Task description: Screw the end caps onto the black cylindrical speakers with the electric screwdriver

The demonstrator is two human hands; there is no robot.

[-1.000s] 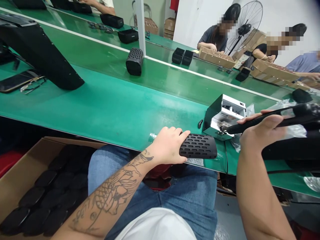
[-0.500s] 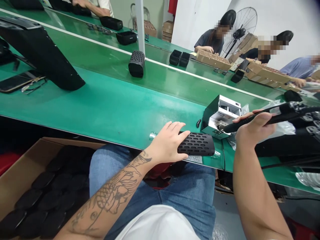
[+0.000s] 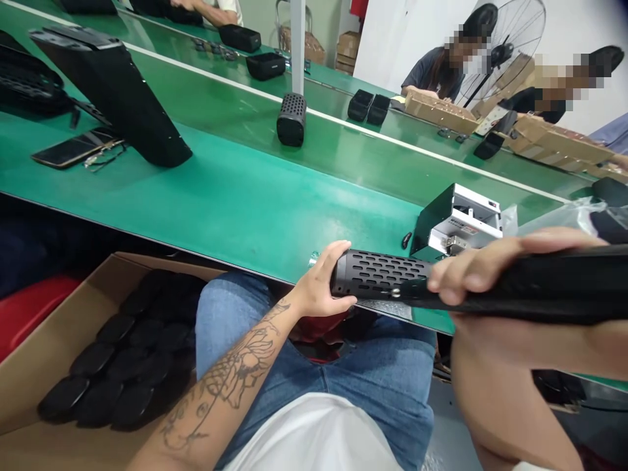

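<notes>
On the bench's front edge lies a black slotted housing [image 3: 377, 268], with rows of oblong holes along its face. My left hand [image 3: 318, 281] grips its left end, thumb below and fingers over the top. My right hand [image 3: 485, 268] is wrapped around a black electric screwdriver [image 3: 549, 284] held almost level and pointing left. Its tip, with a small shiny screw [image 3: 395, 292] at it, is over the housing's lower side; whether they touch I cannot tell. Behind my right hand stands a screw feeder [image 3: 456, 226], black and silver, partly covered by the fingers.
A tall black casing [image 3: 118, 98] leans at the left beside a phone [image 3: 73, 147]. Another perforated housing [image 3: 291, 121] stands on the conveyor. A carton [image 3: 93, 288] of black parts sits below left. Co-workers [image 3: 436, 72] sit across the line.
The screwdriver has come away from the screw feeder, leftward to the housing, with a screw at its tip. My left hand has moved round the housing's left end.
</notes>
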